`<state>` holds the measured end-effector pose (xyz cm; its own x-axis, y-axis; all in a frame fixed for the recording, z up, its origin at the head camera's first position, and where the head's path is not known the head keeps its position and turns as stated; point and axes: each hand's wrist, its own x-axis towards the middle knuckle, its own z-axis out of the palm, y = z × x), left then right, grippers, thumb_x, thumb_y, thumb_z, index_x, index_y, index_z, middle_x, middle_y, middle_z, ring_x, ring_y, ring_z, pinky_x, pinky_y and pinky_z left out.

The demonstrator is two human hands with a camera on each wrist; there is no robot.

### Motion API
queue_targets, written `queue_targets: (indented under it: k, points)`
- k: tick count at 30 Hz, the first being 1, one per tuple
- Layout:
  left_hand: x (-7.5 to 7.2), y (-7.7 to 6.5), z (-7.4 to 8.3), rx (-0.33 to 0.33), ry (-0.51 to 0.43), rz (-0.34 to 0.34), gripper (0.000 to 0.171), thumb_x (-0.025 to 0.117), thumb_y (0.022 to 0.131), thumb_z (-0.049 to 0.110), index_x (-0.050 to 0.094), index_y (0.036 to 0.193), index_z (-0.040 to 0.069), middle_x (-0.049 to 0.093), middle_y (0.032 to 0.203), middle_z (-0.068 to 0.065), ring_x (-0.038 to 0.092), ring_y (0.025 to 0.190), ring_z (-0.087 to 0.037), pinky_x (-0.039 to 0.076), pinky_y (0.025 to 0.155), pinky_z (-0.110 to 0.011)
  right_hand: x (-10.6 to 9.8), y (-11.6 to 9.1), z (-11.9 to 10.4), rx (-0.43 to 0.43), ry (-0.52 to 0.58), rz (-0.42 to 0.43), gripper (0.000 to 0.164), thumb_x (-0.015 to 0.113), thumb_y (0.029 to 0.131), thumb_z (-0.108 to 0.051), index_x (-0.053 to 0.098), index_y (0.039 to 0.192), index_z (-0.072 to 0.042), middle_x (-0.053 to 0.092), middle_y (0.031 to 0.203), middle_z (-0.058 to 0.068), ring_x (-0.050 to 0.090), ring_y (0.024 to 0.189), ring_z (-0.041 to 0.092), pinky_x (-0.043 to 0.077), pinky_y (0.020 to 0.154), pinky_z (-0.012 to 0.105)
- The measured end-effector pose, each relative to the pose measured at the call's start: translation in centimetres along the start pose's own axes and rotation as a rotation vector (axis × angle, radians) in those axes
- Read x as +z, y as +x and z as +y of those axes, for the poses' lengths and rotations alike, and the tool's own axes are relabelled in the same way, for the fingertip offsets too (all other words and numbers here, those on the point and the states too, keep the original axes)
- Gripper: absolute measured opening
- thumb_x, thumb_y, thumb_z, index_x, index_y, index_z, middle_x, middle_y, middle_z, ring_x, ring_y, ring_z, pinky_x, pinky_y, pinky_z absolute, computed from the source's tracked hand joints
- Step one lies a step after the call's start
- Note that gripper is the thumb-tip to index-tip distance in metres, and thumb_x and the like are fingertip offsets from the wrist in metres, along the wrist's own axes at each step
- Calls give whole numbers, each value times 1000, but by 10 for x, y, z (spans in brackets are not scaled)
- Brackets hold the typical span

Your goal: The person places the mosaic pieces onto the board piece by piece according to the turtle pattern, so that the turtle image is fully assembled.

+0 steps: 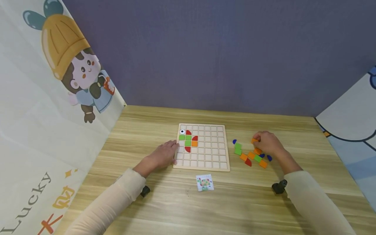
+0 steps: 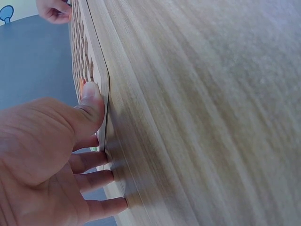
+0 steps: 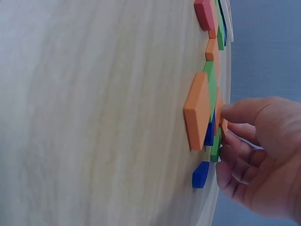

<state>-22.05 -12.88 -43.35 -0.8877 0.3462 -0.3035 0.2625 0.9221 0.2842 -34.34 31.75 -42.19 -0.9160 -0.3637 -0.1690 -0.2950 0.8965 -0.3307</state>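
Note:
My left hand (image 1: 164, 154) rests at the left edge of a wooden grid board (image 1: 211, 147). In the left wrist view its thumb (image 2: 93, 101) lies on the board's rim, and the other fingers extend beside it to the tabletop. The board holds a white eye tile (image 1: 182, 132), green square tiles (image 1: 188, 143), red quarter-round tiles (image 1: 188, 149) and one orange square (image 1: 194, 143). To the right, my right hand (image 1: 268, 143) pinches an orange square tile (image 1: 254, 140) between thumb and fingers, above the loose pieces. Its curled fingers partly hide that tile in the right wrist view.
Loose orange tiles (image 1: 263, 164), green tiles (image 1: 238, 151), a red quarter-round (image 1: 248, 162) and blue pieces (image 1: 269, 158) lie right of the board. A small pattern card (image 1: 205, 182) is in front of it. A dark wall (image 1: 211, 58) rises behind the table.

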Motion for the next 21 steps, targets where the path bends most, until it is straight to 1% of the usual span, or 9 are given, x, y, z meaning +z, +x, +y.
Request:
queue_targets:
  k: [4, 10, 12, 15, 19, 21]
  points:
    - [1, 1, 0, 1, 0, 0, 75, 68, 98, 32, 33, 157, 1, 28, 166, -21, 27, 155, -39, 29, 125, -56, 0, 0, 0, 0, 7, -4, 26, 64, 97, -19, 66, 116, -1, 70, 102, 17, 64, 79, 22, 55, 76, 46]
    - [1, 2, -1, 3, 3, -4, 75, 67, 98, 31, 33, 157, 1, 28, 166, -21, 27, 155, -39, 28, 125, -55, -2, 0, -2, 2, 42, 1, 21, 64, 98, -19, 65, 112, -3, 68, 94, 9, 58, 71, 17, 50, 69, 33]
    - [1, 3, -1, 3, 6, -4, 75, 66, 98, 32, 33, 158, 2, 27, 166, -21, 26, 155, -39, 28, 125, -55, -2, 1, -3, -8, 57, 10, 20, 63, 99, -19, 66, 111, -3, 69, 92, 8, 57, 68, 16, 49, 68, 31]
    - [2, 3, -2, 3, 1, -3, 75, 67, 98, 32, 33, 157, 1, 27, 166, -21, 26, 155, -39, 29, 125, -55, -3, 1, -5, -37, 53, 39, 19, 63, 99, -19, 68, 110, -4, 71, 92, 7, 59, 70, 16, 50, 69, 32]
    - [3, 3, -2, 3, 1, -2, 75, 66, 98, 32, 32, 158, 1, 27, 167, -21, 26, 155, -39, 29, 125, -56, -3, 3, -9, -94, 34, 87, 18, 65, 100, -21, 71, 110, -7, 72, 94, 7, 63, 79, 18, 53, 74, 37]
    - [3, 2, -2, 5, 2, 0, 75, 66, 98, 33, 32, 157, 1, 27, 166, -21, 26, 155, -39, 29, 124, -56, -3, 4, -12, -114, 46, 98, 18, 66, 100, -21, 71, 111, -8, 72, 94, 7, 63, 81, 19, 53, 73, 38]
